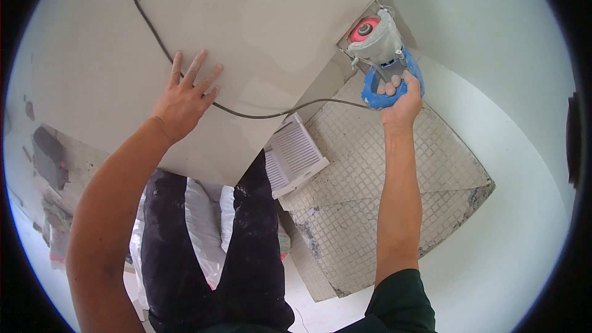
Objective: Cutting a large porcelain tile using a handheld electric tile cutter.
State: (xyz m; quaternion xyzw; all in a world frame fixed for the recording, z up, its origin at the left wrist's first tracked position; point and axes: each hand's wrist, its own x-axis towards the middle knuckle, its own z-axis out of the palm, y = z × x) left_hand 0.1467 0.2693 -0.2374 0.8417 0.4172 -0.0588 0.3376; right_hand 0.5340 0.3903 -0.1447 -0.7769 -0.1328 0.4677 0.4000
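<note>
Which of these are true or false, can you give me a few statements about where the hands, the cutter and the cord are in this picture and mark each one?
1. The left hand lies flat with spread fingers on the large pale tile. True.
2. The right hand grips the blue handle of the power cutter. True.
3. The cutter sits at the middle of the tile. False: it is at the tile's right edge.
4. The black cord runs across the tile and passes by the left hand. True.
5. Both hands hold the cutter. False: only the right one does.
6. The white vent grille lies on top of the tile. False: it lies below it, beside the person's leg.
</note>
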